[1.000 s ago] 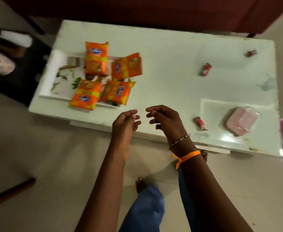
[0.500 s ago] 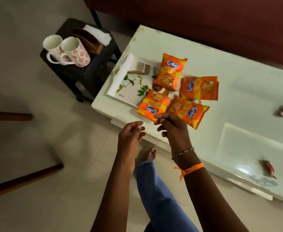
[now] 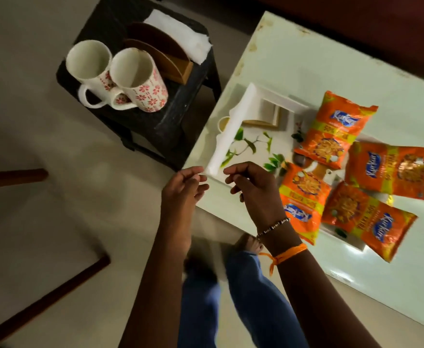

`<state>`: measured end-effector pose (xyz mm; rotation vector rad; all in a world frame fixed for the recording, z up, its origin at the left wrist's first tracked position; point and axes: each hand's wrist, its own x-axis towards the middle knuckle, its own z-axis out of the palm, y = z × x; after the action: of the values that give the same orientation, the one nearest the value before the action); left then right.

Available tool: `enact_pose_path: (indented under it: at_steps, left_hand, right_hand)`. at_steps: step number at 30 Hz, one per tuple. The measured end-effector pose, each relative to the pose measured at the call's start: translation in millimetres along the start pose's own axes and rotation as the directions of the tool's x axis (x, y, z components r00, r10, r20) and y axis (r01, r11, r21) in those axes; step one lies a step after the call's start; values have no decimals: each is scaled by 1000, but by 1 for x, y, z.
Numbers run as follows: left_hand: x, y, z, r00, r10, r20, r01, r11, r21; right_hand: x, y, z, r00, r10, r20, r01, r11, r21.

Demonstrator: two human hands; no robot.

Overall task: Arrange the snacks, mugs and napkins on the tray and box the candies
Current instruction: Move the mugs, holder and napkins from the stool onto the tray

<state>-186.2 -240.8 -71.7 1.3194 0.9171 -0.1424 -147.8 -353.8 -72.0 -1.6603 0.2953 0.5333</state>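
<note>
A white tray (image 3: 233,126) with a leaf print lies on the pale table (image 3: 306,59), at its corner nearest the dark stool (image 3: 155,121). Four orange snack packets (image 3: 331,136) cover the end of the tray away from the stool, two of them hanging past its edge onto the table; a small wooden-edged square (image 3: 266,116) sits in the tray's far corner. Beside the tray, on the stool, stand two white mugs (image 3: 135,79) with red flowers, touching each other, and behind them a brown napkin holder (image 3: 160,54) with white napkins (image 3: 180,33). The left hand (image 3: 180,194) hangs just off the tray's near corner, fingers loosely curled and holding nothing. The right hand (image 3: 256,189) hovers over the tray's near edge, also slack and empty.
</note>
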Motion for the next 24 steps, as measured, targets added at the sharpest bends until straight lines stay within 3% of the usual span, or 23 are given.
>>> enact_pose_path:
  at_steps: [9, 13, 16, 21, 24]
  left_hand:
    - [91, 70, -85, 998, -58, -33, 55, 996, -66]
    - [136, 97, -123, 988, -56, -142, 44, 995, -86]
    - [163, 109, -147, 982, -8, -188, 22, 997, 77]
    - [184, 120, -160, 997, 69, 40, -78, 948, 308]
    - [186, 121, -158, 989, 99, 112, -131, 939, 319]
  right_hand:
    - [58, -41, 119, 994, 84, 68, -85, 996, 15]
    - [84, -55, 172, 989, 147, -17, -145, 985, 98]
    - [99, -61, 206, 981, 156, -115, -143, 983, 113]
    - [115, -65, 238, 944, 227, -242, -176, 961, 215]
    - [117, -68, 245, 939, 222, -263, -141, 945, 294]
